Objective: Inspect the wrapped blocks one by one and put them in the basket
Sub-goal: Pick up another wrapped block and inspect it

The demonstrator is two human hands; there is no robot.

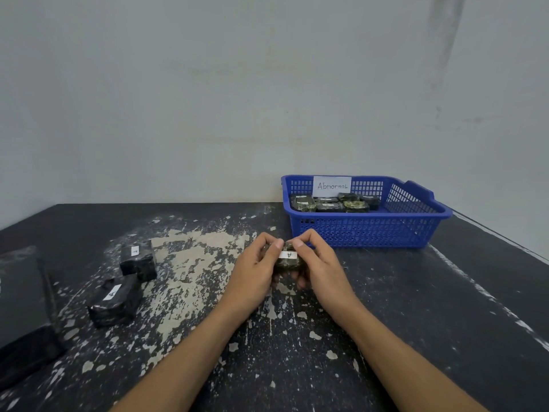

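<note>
Head view: the left hand and the right hand hold one wrapped block between them. It is over the middle of the bench, just in front of the basket. Each hand curls round one end of it, with thumbs on top by its white label. The blue basket sits by the far right corner. It has more blocks inside and a paper sign that says "Abnormal". Two other blocks lie close together near the left edge.
</note>
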